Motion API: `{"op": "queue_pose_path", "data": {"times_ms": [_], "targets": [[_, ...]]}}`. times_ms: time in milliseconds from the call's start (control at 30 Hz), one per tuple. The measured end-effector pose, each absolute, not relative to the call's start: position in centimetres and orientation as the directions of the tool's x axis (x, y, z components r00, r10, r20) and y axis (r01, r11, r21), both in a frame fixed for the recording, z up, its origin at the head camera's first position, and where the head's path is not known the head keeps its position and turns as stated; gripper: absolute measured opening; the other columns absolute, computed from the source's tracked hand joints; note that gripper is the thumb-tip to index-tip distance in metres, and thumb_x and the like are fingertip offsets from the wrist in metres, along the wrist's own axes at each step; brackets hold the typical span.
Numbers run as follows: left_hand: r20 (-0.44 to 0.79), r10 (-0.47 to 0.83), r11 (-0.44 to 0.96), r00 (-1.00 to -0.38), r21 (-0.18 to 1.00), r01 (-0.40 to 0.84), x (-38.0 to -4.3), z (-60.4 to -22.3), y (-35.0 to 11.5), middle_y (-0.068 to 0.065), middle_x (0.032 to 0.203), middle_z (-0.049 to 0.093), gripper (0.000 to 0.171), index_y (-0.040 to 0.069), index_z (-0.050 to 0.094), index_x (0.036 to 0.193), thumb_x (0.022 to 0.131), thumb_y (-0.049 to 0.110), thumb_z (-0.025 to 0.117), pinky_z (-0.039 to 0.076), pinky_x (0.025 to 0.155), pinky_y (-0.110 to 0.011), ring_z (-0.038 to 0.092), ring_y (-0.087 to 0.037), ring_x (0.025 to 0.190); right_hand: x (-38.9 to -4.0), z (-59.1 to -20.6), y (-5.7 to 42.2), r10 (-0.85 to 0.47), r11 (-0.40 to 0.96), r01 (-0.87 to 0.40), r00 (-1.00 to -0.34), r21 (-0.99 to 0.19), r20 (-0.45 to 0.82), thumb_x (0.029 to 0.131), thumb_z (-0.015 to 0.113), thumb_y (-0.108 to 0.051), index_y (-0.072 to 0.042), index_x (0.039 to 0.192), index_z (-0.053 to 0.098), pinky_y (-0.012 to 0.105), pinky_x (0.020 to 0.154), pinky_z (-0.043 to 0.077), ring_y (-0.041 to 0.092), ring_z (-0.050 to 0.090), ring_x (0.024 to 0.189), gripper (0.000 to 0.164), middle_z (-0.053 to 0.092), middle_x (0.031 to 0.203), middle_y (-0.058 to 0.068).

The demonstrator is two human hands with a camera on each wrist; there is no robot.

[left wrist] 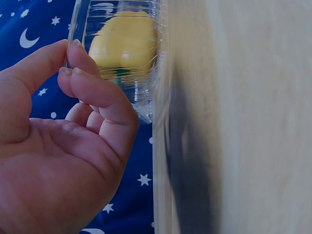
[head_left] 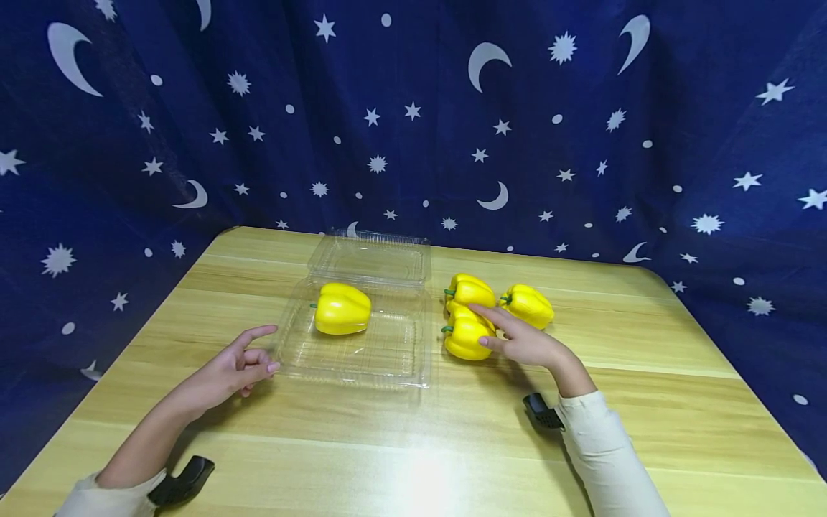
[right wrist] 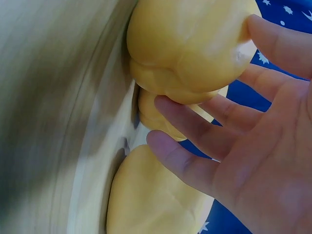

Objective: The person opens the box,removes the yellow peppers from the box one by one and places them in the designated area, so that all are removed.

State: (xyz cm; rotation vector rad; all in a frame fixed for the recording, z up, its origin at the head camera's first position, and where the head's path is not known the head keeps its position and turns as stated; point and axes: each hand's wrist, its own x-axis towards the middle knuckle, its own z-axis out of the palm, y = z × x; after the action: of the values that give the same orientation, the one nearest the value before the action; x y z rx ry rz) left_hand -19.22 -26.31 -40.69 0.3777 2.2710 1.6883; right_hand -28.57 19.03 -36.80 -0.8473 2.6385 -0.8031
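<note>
At the centre of the frame an open clear plastic container (head_left: 362, 345) lies on the wooden surface (head_left: 646, 373) with one yellow pepper (head_left: 341, 309) inside. The left hand (head_left: 235, 370) rests just left of it, fingers loosely extended. Right of centre, the right hand (head_left: 526, 341) touches the nearest pepper (head_left: 464, 339) of three clustered together.

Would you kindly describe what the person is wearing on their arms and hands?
Both hands are bare: left hand, right hand. Each arm wears a cream long sleeve, the left sleeve pushed back towards the elbow, the right sleeve ending at the wrist. A black wrist device sits by the right cuff and another black device by the left.
</note>
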Motion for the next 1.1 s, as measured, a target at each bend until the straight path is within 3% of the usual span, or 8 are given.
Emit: {"op": "queue_pose_path", "data": {"times_ms": [733,1100], "targets": [[-0.092,0.356,0.285,-0.93,0.959,0.014,-19.18,-40.48,-26.16,-0.005,0.08,0.055,0.068,0.0,0.007,0.141,0.092,0.015,0.053,0.038,0.049,-0.026,0.04,-0.008,0.055,-28.74,-36.61,19.22,-0.625,0.656,-0.412,-0.766,-0.632,-0.15,0.096,0.045,-0.023,-0.006,0.145,0.021,0.057,0.104,0.024,0.043,0.025,0.132,0.057,0.023,0.147,0.021],[-0.09,0.354,0.288,-0.931,0.957,0.017,-19.23,-40.66,-26.19,-0.005,0.078,0.053,0.068,0.001,0.007,0.141,0.092,0.016,0.052,0.038,0.048,-0.026,0.04,-0.008,0.055,-28.77,-36.64,19.58,-0.613,0.655,-0.418,-0.781,-0.63,-0.118,0.094,0.05,-0.028,-0.005,0.143,0.024,0.057,0.099,0.031,0.044,0.033,0.126,0.06,0.027,0.145,0.023]]}}
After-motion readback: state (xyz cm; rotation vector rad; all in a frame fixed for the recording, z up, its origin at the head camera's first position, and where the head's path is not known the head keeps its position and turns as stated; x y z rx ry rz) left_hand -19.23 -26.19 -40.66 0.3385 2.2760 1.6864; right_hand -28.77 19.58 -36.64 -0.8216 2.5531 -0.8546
